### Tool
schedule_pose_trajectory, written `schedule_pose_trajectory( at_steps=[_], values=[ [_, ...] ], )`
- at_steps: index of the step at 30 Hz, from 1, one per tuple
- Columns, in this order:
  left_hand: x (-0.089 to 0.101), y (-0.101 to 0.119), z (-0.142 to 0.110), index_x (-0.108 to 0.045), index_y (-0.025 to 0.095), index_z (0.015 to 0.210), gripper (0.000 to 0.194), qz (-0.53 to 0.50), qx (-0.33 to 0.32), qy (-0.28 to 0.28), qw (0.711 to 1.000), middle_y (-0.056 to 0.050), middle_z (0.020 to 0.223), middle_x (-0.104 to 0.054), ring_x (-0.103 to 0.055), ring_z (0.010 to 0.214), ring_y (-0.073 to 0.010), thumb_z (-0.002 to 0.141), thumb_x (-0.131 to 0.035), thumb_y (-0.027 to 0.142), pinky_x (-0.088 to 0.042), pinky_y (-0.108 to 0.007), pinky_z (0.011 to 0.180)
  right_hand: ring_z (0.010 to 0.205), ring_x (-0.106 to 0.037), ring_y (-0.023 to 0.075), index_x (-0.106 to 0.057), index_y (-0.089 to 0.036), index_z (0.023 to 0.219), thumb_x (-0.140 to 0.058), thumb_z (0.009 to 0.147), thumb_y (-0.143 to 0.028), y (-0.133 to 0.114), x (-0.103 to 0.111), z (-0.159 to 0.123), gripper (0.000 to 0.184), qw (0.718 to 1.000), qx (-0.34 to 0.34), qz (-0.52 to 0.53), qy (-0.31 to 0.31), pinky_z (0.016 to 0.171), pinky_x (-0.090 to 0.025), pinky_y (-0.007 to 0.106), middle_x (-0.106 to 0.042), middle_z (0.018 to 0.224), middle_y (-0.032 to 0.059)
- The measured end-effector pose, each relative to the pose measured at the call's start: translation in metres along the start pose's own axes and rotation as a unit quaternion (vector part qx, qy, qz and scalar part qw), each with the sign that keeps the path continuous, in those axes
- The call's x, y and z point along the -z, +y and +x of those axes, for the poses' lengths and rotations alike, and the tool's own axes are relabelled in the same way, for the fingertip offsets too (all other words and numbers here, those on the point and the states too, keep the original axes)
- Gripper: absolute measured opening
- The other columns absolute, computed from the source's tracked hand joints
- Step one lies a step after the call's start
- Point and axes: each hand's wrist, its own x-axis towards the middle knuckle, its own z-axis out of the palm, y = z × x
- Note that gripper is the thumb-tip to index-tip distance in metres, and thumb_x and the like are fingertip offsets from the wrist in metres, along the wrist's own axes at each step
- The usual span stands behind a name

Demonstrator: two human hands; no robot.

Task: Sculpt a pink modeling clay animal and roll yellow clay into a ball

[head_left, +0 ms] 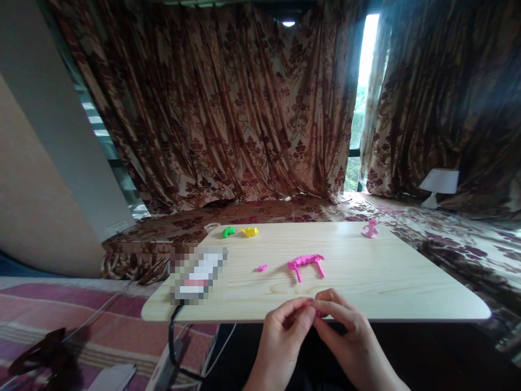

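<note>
Both hands meet at the table's near edge. The fingertips of my left hand (285, 334) and my right hand (354, 334) are pinched together around a small piece of pink modelling clay (318, 313). Most of that piece is hidden by the fingers. Just beyond the hands, a bright pink clay figure (306, 262) lies on the light wooden table (366, 288). It has a long, bumpy body and two thin legs pointing toward me. To its left is a small pink clay bit (262, 268).
Green clay (228, 232) and yellow clay (249, 232) sit at the far left of the table. A pale pink figurine (370, 229) stands at the far right. A blurred-out device (199, 274) with a black cable (171, 336) lies at the left. Behind is a white lamp (439, 182).
</note>
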Motion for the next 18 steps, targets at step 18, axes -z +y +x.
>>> schedule_pose_trajectory(
  at_steps=[18],
  values=[
    [-0.007, -0.001, -0.001, -0.067, 0.014, 0.080, 0.021, -0.160, 0.064, 0.070, 0.983, -0.003, 0.072, -0.068, -0.060, 0.069, -0.0119, 0.066, -0.075, 0.027, -0.046, -0.024, 0.072, 0.078, -0.059, 0.0165, -0.067, -0.019, 0.089, -0.051, 0.088, -0.030, -0.001, 0.007, -0.002, 0.020, 0.994, -0.091, 0.049, -0.021, 0.071, -0.047, 0.025, -0.062, 0.080, 0.0030]
  ],
)
